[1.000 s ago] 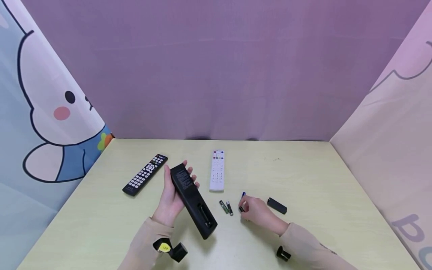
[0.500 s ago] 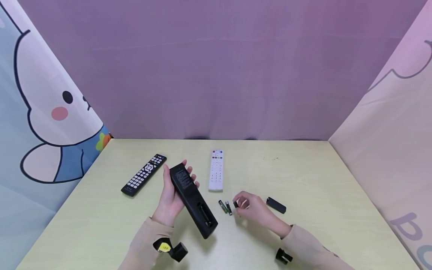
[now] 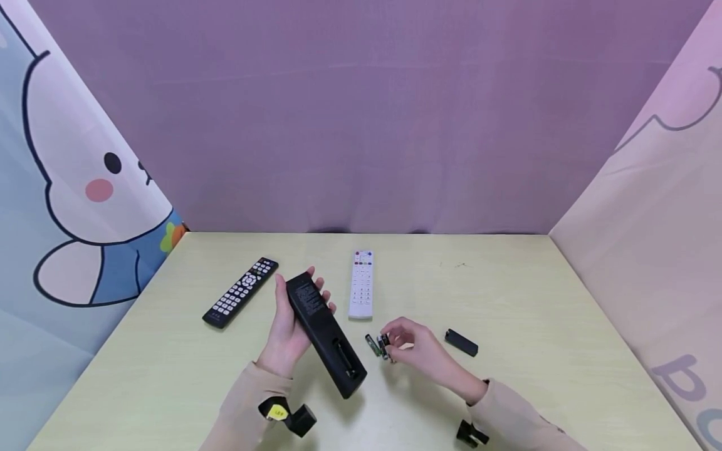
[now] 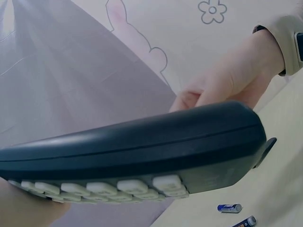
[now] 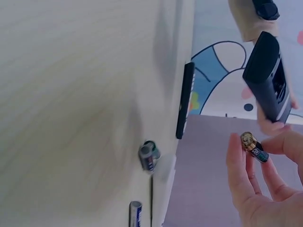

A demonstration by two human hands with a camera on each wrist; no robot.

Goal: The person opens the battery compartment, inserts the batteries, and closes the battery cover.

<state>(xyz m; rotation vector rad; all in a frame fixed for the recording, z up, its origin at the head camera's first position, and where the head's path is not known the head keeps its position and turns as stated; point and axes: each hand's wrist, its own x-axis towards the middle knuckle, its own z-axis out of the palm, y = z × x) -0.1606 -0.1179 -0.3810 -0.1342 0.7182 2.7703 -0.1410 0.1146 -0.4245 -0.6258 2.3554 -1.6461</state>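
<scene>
One battery (image 5: 254, 147) sits pinched between the fingers (image 5: 239, 179) of your right hand (image 3: 420, 348); expect it light, stiff, smooth, so hold mid-barrel. Left of those fingers, your left hand (image 3: 286, 338) grips the black remote (image 3: 326, 338), likely rigid; hold its sides.

The pinched battery (image 5: 254, 147) is glinting, its gold end (image 5: 246, 139) shiny metal, its wrapper (image 5: 258, 152) glossy. The held remote (image 3: 325, 335) is showing smooth black plastic with a satin sheen. From it, in the head view, the keyed remote (image 3: 240, 293) at ten o'clock, the white remote (image 3: 361, 285) at one and the cover (image 3: 461, 342) at three are looking like plastic. The table (image 3: 524, 294) is resembling smooth, pale wood; the backdrop (image 3: 338, 119) at twelve is showing matt, creased cloth.
</scene>
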